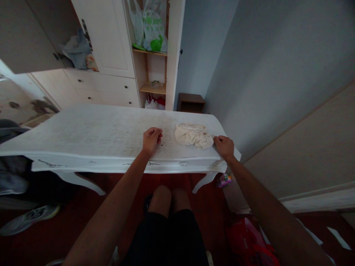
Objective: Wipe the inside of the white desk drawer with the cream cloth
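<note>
A crumpled cream cloth (pixel 194 136) lies on the white table (pixel 91 129), towards its right end. To the left of the cloth, my left hand (pixel 152 141) rests on the tabletop with its fingers curled closed. Anything inside those fingers is hidden. Tiny dark specks show on the surface beside them. My right hand (pixel 224 146) is closed at the cloth's right edge, close to the table's front right corner. Whether its fingertips touch the cloth or pinch something, I cannot tell. Greyish smudges mark the middle and left of the tabletop.
Behind the table stands a white wardrobe (pixel 113 40) with open doors and plastic bags (pixel 155 31) on a shelf. A small brown cabinet (pixel 191 98) is by the grey wall (pixel 263 62). A sneaker (pixel 33 218) and a red bag (pixel 249 240) lie on the floor.
</note>
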`<state>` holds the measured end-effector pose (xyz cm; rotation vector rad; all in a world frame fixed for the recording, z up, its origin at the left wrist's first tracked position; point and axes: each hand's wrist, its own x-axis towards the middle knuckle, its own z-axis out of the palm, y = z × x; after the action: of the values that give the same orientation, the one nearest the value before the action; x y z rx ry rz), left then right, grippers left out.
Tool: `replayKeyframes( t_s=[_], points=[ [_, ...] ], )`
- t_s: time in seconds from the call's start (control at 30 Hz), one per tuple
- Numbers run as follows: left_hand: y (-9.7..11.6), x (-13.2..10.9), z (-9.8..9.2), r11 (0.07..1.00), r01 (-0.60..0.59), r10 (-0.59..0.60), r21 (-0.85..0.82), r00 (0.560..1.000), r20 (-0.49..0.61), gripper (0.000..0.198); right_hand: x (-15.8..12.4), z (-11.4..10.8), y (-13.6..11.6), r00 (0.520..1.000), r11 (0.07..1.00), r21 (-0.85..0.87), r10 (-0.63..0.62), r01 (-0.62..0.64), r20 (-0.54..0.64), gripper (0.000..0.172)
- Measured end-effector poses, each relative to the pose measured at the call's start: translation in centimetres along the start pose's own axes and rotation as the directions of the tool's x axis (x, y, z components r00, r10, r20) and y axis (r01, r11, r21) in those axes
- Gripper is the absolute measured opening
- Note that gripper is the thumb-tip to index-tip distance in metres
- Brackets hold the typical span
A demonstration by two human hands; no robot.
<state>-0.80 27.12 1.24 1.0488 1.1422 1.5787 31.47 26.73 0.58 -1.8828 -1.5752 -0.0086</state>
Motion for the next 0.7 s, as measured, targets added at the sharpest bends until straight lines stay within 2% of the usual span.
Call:
replayKeyframes(
  t_s=[0.7],
  points=[
    [-0.1,0.05,0.01,1.0,0.001,-0.001,-0.007,1.0,0.006,0.018,-0.16,0.12,0.24,1.0,1.0,-0.002,-0.006,0.006,-0.025,0.034]
  ],
)
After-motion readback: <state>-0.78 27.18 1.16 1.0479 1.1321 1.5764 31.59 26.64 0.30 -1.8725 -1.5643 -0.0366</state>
